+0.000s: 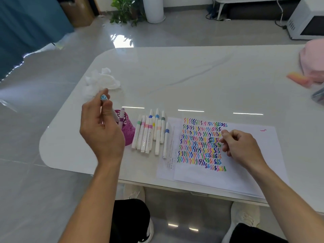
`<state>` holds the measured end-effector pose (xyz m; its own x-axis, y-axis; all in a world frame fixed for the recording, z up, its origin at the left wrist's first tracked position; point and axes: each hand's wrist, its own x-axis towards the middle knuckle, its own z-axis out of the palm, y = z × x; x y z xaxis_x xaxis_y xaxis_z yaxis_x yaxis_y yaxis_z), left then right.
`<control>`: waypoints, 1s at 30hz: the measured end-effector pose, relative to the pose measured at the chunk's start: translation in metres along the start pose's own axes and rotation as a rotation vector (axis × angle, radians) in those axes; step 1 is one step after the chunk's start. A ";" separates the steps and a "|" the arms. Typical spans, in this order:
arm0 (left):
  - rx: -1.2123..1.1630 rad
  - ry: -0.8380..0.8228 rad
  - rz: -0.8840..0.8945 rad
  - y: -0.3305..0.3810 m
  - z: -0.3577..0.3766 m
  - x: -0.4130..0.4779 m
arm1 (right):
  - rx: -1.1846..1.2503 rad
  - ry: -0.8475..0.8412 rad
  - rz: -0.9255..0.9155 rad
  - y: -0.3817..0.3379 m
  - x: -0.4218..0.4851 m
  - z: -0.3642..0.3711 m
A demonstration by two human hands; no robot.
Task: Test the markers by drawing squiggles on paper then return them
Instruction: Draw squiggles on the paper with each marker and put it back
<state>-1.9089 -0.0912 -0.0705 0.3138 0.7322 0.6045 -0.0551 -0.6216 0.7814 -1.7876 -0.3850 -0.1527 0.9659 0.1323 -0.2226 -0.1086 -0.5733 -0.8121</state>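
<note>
**Marker in hand.** A white marker with a light-blue end cap is pinched in the left hand, thumb and fingers curled round its barrel. It is tilted, cap end up, directly above the magenta pen holder, its lower end close to the holder's rim. Whether it touches the rim cannot be told.

**In the holder.** A purple-capped marker stands inside.

**Right of the holder.** A row of white markers with coloured bands lies side by side on the table, just beside the holder. One blue-banded marker lies at the row's outer edge, on a printed sheet.

**Farther right of the holder.** A white paper overlaps the printed sheet and carries dense rows of multicoloured squiggles. The right hand rests on this paper at the squiggles' right edge, fingers loosely curled, gripping no visible object.

**Behind the holder.** Crumpled white tissue lies on the table. Well apart, at the far right edge, sits a pink bundle.
</note>
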 end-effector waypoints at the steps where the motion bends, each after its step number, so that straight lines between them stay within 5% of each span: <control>1: 0.018 -0.014 -0.038 -0.004 -0.002 0.001 | -0.002 0.003 0.002 0.000 0.000 0.000; 11: 0.223 -0.326 -0.275 -0.028 -0.006 0.001 | -0.009 0.018 0.010 0.001 0.002 0.001; 30: 0.396 -0.336 -0.013 -0.015 0.020 -0.004 | -0.006 0.001 0.008 -0.002 0.003 -0.002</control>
<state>-1.8903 -0.0899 -0.0877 0.6029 0.6511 0.4611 0.2935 -0.7184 0.6307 -1.7838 -0.3855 -0.1506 0.9653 0.1270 -0.2282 -0.1147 -0.5787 -0.8074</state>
